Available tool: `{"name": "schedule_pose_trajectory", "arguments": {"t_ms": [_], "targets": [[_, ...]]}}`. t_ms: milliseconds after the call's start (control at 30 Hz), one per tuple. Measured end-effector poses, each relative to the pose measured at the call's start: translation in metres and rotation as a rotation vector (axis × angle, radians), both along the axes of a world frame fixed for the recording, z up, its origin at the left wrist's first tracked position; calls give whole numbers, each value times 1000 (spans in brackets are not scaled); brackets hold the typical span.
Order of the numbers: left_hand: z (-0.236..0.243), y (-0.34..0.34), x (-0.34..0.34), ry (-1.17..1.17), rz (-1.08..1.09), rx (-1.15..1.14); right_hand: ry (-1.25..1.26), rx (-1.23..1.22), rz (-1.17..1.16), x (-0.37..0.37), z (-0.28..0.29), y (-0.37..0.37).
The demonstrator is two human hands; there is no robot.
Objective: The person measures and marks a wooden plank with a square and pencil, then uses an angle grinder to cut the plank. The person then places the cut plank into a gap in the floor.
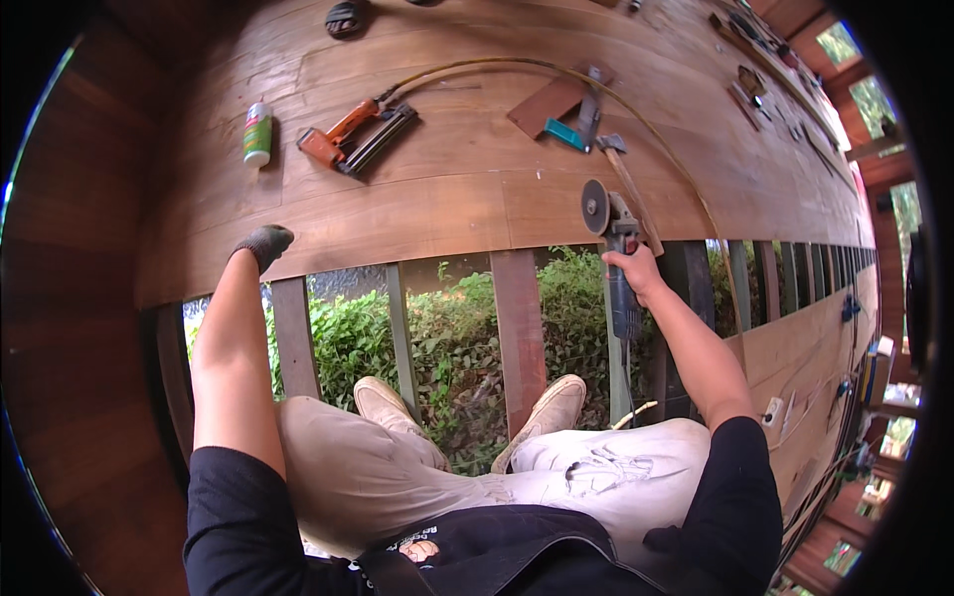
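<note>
My right hand (636,270) grips the body of a grey angle grinder (614,238), whose round disc (595,207) rests at the edge of the wooden plank deck (447,199). In a dark glove, my left hand (264,242) presses flat on the deck edge, holding nothing. Both feet in beige shoes (467,407) rest on joists (519,318) over an open gap with green bushes below.
On the deck lie an orange and black nail gun (355,134) with a yellow hose (556,74), a white and green bottle (257,133), a hammer (624,174), a loose board piece (547,104), a teal tool (564,134) and small tools far right (755,84).
</note>
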State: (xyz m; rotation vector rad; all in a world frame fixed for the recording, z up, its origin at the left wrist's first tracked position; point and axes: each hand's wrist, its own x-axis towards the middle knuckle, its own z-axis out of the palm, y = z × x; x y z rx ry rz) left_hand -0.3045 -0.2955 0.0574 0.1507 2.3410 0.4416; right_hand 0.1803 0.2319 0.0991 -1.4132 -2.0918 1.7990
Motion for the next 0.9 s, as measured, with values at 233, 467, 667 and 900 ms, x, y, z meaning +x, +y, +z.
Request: {"name": "schedule_pose_trajectory", "arguments": {"t_ms": [233, 467, 667, 900], "targets": [[15, 4, -2, -121, 16, 28, 8, 53, 1, -4, -1, -4], [26, -3, 4, -158, 90, -43, 32, 67, 22, -4, -14, 2], [30, 2, 5, -205, 98, -43, 26, 84, 39, -4, -19, 3], [31, 6, 6, -179, 106, -51, -31, 107, 41, -3, -25, 6]]}}
